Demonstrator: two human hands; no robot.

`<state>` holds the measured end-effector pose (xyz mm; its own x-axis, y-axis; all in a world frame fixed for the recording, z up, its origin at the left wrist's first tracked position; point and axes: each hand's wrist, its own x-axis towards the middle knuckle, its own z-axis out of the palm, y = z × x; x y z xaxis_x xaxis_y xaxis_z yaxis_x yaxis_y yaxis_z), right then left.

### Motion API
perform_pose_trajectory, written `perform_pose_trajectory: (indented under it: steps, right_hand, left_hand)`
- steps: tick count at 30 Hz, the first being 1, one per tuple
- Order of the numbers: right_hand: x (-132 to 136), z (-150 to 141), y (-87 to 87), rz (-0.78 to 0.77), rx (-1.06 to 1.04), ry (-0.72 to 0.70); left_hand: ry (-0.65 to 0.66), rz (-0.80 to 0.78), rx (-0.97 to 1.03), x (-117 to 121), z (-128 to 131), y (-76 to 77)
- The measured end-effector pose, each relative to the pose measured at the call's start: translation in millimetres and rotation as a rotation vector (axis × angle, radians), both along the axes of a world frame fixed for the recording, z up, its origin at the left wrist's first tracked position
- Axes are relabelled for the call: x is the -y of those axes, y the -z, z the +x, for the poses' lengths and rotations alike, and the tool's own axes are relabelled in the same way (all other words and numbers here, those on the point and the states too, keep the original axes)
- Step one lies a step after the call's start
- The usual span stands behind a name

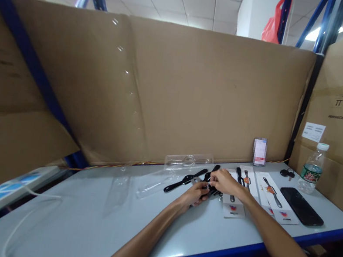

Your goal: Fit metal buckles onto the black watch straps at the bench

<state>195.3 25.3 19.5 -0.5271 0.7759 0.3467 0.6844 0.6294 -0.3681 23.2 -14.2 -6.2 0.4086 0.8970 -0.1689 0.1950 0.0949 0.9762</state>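
Head camera: we've got left hand [195, 195] and right hand [224, 182] meeting over black tools [212, 190] nearer the back edge of the desk [84, 206], one likely steadying for the other, fingers curled, exactly what they pinch we can't tell!

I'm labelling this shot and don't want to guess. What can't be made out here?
All in the head view:
- What lies between the left hand and right hand: hidden by the hands.
- Rightmost card: fine print too small.
- Upright screen: content pixelated.
- Red bag: cut off by top edge.
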Motion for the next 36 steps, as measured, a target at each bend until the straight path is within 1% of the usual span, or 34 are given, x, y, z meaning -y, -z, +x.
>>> perform_pose_trajectory:
  steps: [4, 6, 11, 14, 15, 17, 20, 22, 25, 29, 33, 36]
  right_hand:
    - [-0.4, 2.9, -1.8, -0.03, 0.02, 0.003]
    - [1.6, 1.4, -1.4, -0.018, 0.03, 0.0]
    - [10.6, -7.7, 0.5, 0.137, 0.066, 0.0]
    - [14.7, -12.2, 1.1, 0.188, 0.098, -0.005]
    - [15.3, -13.0, 1.2, 0.183, 0.096, -0.006]
    - [15.7, -14.1, 1.3, 0.123, 0.054, 0.011]
    - [15.2, -15.5, 0.2, -0.025, -0.076, 0.108]
    - [15.0, -16.4, -1.3, -0.082, -0.138, 0.178]
    - [15.4, -16.5, -3.4, -0.056, -0.118, 0.22]
    - [17.4, -15.7, -4.1, 0.036, 0.009, 0.21]
    - [19.3, -17.7, -3.0, 0.028, 0.083, 0.203]
    - [17.3, -16.0, -3.5, 0.03, 0.062, 0.179]
  left_hand:
    - [0.018, 0.0, -0.001, -0.1, 0.9, 0.6]
    - [0.007, -0.005, 0.007, -1.2, 0.8, 2.1]
    - [-0.01, -0.006, 0.047, -5.0, -0.5, 5.8]
    - [-0.006, -0.001, 0.067, -4.8, -0.9, 5.3]
    - [-0.004, 0.001, 0.067, -4.0, -1.0, 4.7]
    - [-0.001, 0.009, 0.054, -2.1, -0.9, 2.9]
    - [-0.003, 0.002, 0.039, 0.0, -0.8, 0.4]
    - [-0.014, -0.022, 0.044, -0.2, -0.8, -0.7]
    - [-0.031, -0.063, 0.049, -2.5, -1.8, -0.9]
    - [-0.002, -0.109, 0.056, -5.9, -5.1, 0.3]
    - [0.017, -0.117, 0.068, -7.5, -7.5, 1.1]
    - [0.019, -0.132, 0.075, -8.7, -8.3, 1.2]
